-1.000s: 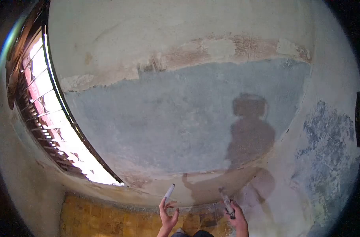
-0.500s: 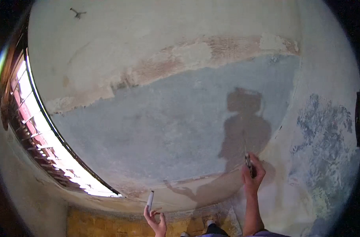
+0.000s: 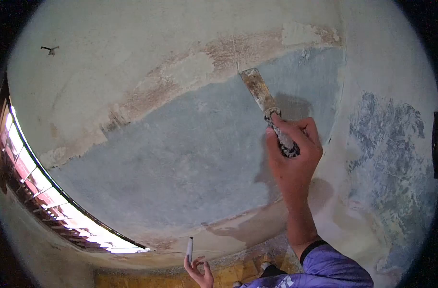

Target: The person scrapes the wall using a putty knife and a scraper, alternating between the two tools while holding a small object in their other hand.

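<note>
My right hand (image 3: pixel 298 149) is closed around the plaster-crusted handle of a putty knife (image 3: pixel 259 89). The knife's stained blade points up and to the left, its edge right at the upper border of the blue-grey wall patch (image 3: pixel 180 158). Just above the blade runs a rough strip of reddish, scraped wall (image 3: pixel 255 50). Low in the view, my left hand (image 3: pixel 199 273) holds up a narrow, pale, flat-looking piece with a dark tip (image 3: pixel 190 249) between its fingers; I cannot tell its kind.
A barred window opening (image 3: pixel 51 211) lets in bright light at the left. Blotchy blue paint (image 3: pixel 387 134) marks the right-hand wall. A small hook-like fitting (image 3: pixel 49 50) sticks out at the upper left. Yellowish floor (image 3: pixel 132 280) and my feet show below.
My right hand has moved up and forward, bringing the putty knife to the patch's upper border. The view has shifted; my left hand still holds the pale piece.
</note>
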The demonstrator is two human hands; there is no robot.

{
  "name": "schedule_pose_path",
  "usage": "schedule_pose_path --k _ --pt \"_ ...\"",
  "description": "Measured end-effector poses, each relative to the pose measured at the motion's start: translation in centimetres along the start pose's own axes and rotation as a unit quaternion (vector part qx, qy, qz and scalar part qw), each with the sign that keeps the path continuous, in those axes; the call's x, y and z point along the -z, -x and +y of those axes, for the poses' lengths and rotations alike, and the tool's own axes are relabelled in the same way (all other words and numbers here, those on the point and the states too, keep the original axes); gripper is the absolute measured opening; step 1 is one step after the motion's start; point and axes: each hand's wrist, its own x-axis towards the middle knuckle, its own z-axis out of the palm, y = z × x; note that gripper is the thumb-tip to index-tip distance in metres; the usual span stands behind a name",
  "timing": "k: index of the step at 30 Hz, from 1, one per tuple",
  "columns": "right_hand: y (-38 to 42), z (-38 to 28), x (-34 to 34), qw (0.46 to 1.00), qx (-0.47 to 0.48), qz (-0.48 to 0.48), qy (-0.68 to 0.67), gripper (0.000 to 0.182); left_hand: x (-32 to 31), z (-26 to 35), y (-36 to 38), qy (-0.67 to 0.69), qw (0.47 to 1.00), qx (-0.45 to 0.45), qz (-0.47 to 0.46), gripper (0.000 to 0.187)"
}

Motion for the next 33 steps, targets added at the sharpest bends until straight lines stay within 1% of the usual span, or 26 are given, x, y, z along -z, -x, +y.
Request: schedule_pose_path --k 3,6,7,10,13,16,18,21,24,25,27,28,30,33 --pt "0.7 0.0 -0.6 0.999 0.000 0.034 -0.029 0.029 0.2 0.1 -0.2 -0.003 1.000 0.021 0.006 0.073" --pt "-0.2 -0.4 -0.2 0.999 0.006 0.025 0.020 0.030 0.1 -0.1 -0.9 0.012 0.999 0.030 0.013 0.073" --pt "0.0 -0.2 -0.3 1.000 0.008 0.023 0.018 0.030 0.3 -0.3 -0.9 0.018 0.999 0.033 0.016 0.073" --pt "0.8 0.4 -0.4 0.999 0.014 0.023 0.019 0.029 1.1 -1.7 -1.1 -0.011 0.999 0.046 -0.014 0.076" --pt "1.1 0.2 -0.3 0.999 0.022 0.032 0.021 0.028 0.8 -1.1 -1.3 -0.001 1.000 0.019 -0.007 0.067" --pt "0.1 -0.2 -0.6 0.999 0.010 0.023 0.019 0.028 0.5 -1.9 -1.6 -0.039 0.999 -0.001 0.007 0.075" --pt "1.2 0.1 -0.3 1.000 -0.007 0.005 0.030 0.027 0.4 -2.2 -1.2 -0.030 1.000 -0.001 0.004 0.075" --pt "0.7 0.0 -0.9 0.999 0.022 0.028 0.037 0.027 0.4 -3.0 -1.6 -0.032 0.999 -0.003 -0.002 0.074" --pt "0.4 -0.4 -0.6 0.999 0.031 0.014 0.043 0.027 0.6 -2.6 -1.5 -0.031 0.999 -0.014 -0.001 0.073" --pt "0.6 -0.5 -0.3 0.999 0.015 0.006 0.038 0.027 0.2 -2.4 -1.3 -0.025 0.999 -0.020 0.002 0.073" --pt "1.9 -0.9 0.4 0.999 -0.026 -0.006 0.026 0.028 0.8 -2.6 -1.2 -0.017 1.000 0.017 -0.007 0.071" --pt "1.2 -0.7 -0.1 0.999 -0.017 -0.001 0.031 0.028 0.5 -2.8 -1.5 -0.009 0.999 0.033 -0.009 0.071" --pt "0.3 -0.4 -1.2 0.999 -0.008 0.003 0.045 0.028 0.4 -2.9 -1.6 -0.013 1.000 0.023 -0.008 0.070" --pt "0.6 -0.3 -0.7 1.000 0.005 0.011 0.025 0.026 -0.4 -2.3 -1.9 -0.006 1.000 0.024 -0.001 0.071"
